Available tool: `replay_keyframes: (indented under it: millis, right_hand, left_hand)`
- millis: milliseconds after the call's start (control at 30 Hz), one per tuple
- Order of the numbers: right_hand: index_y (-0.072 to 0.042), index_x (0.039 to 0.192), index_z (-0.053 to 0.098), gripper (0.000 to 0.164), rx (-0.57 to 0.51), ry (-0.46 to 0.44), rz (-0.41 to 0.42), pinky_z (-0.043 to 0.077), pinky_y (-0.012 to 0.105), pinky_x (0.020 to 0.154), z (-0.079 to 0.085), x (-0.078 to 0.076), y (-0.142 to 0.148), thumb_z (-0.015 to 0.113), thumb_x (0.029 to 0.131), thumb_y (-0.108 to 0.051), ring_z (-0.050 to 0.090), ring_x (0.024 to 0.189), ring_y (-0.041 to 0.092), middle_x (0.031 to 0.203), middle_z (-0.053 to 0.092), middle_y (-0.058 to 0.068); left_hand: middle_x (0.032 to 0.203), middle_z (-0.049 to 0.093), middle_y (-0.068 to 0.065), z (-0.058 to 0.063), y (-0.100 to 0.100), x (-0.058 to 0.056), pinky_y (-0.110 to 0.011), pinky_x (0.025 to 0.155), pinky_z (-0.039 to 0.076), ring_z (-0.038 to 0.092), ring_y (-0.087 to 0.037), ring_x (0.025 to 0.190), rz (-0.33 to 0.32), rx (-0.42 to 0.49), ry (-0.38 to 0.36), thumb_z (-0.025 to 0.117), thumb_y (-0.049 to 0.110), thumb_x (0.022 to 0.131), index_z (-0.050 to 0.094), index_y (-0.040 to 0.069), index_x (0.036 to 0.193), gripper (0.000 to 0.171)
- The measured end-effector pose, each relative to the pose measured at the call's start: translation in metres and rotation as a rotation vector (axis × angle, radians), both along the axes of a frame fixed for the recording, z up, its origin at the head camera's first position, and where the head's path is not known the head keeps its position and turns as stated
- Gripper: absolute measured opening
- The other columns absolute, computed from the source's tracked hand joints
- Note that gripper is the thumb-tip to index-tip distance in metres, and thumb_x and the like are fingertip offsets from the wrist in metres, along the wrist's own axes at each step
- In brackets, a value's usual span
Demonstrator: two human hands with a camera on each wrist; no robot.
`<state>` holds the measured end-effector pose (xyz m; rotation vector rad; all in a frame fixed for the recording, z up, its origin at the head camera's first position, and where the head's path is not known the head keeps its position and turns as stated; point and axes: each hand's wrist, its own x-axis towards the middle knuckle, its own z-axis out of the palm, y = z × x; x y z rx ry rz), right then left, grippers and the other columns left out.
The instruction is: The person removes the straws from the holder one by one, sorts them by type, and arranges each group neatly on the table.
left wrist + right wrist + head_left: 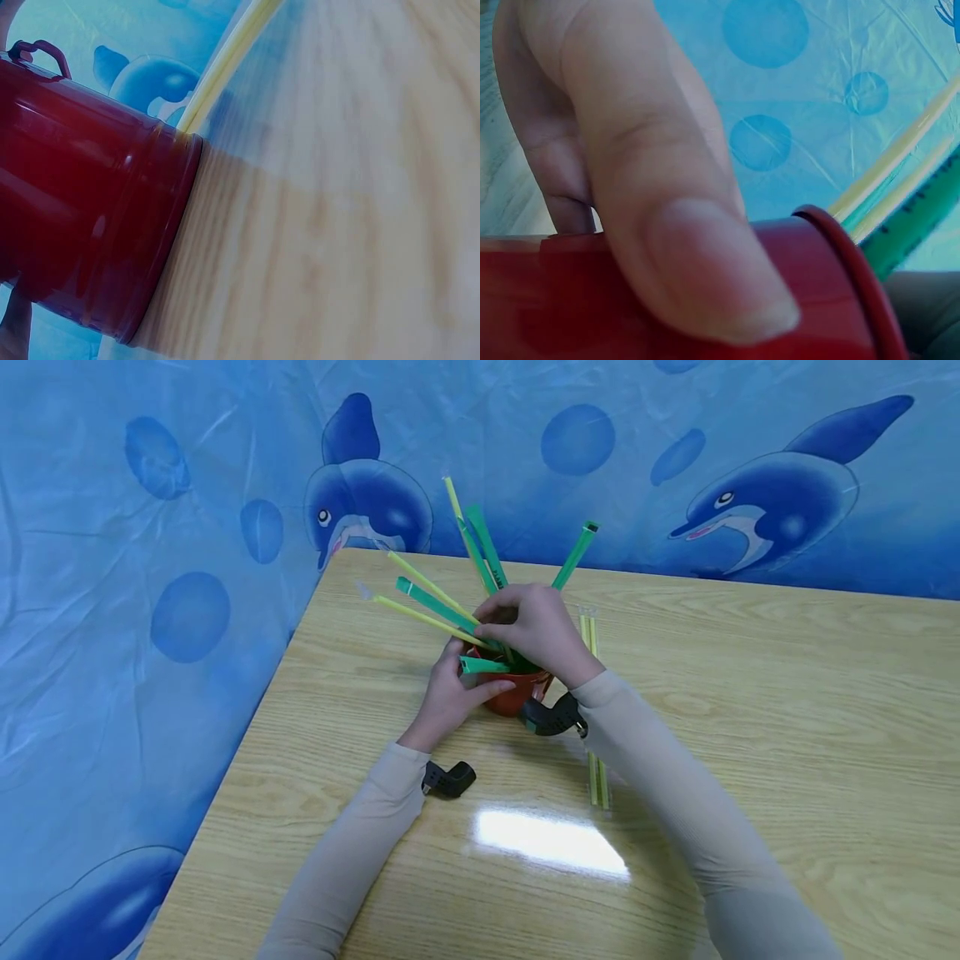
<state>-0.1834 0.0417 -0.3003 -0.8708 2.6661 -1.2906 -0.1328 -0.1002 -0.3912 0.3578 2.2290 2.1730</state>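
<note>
A red mug (pixel 506 695) with a handle stands upright on the wooden table, filled with slim green stick packets (pixel 573 557) and yellow straws (pixel 431 621) in clear wrappers that fan outward. My left hand (pixel 450 689) grips the mug from the left, its thumb across the front. That thumb (pixel 705 262) fills much of the right wrist view. Over the opening, my right hand (pixel 536 625) pinches a yellow straw (pixel 427 581) between thumb and fingertips, close beside a green packet (pixel 435 603). The left wrist view shows the mug (pixel 82 202) sideways, its base against the table.
Two wrapped yellow straws (pixel 597 781) lie on the wooden table (pixel 750 710) to the right of the mug, partly under my right forearm. A blue dolphin-print sheet (pixel 480 410) hangs behind the table and along its left side. Both wrists carry black cameras (pixel 450 779).
</note>
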Motion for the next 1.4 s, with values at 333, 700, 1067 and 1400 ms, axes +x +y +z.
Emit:
replay_keyframes:
  millis: [333,700,1067,1400]
  right_hand:
    - [-0.002,0.09,0.073,0.009,-0.02,0.011,0.021,0.054,0.031,0.069,0.0,0.0,0.002,0.072,0.084,-0.008,0.065,0.074,0.018,0.085,0.069,0.01]
    - [0.0,0.09,0.072,0.01,-0.142,0.062,-0.042,0.055,0.031,0.068,0.004,0.006,0.019,0.072,0.084,-0.008,0.067,0.075,0.019,0.088,0.07,0.01]
    - [0.003,0.091,0.072,0.011,-0.349,0.085,-0.174,0.052,0.023,0.069,0.008,0.02,0.041,0.07,0.085,-0.005,0.064,0.073,0.009,0.089,0.069,0.012]
    - [0.006,0.09,0.071,0.012,-0.497,0.087,-0.252,0.052,0.026,0.071,0.013,0.03,0.062,0.07,0.085,-0.005,0.065,0.072,0.015,0.082,0.069,0.003]
  left_hand:
    - [0.139,0.041,-0.01,-0.001,-0.002,0.0,-0.033,0.109,0.031,0.042,-0.021,0.126,0.011,-0.086,0.004,0.07,0.006,0.085,0.034,0.006,0.141,0.067]
    - [0.149,0.032,-0.012,0.012,0.001,0.0,-0.037,0.111,0.027,0.033,-0.024,0.135,0.011,-0.08,0.041,0.069,-0.002,0.083,0.023,0.006,0.149,0.081]
    - [0.141,0.043,-0.007,-0.002,0.0,-0.005,-0.031,0.108,0.033,0.039,-0.015,0.13,0.034,-0.081,0.121,0.075,0.005,0.08,0.03,0.011,0.147,0.08]
    - [0.142,0.041,-0.007,-0.003,0.0,-0.006,-0.032,0.108,0.033,0.038,-0.014,0.131,0.025,-0.063,0.116,0.074,0.003,0.08,0.03,0.01,0.146,0.08]
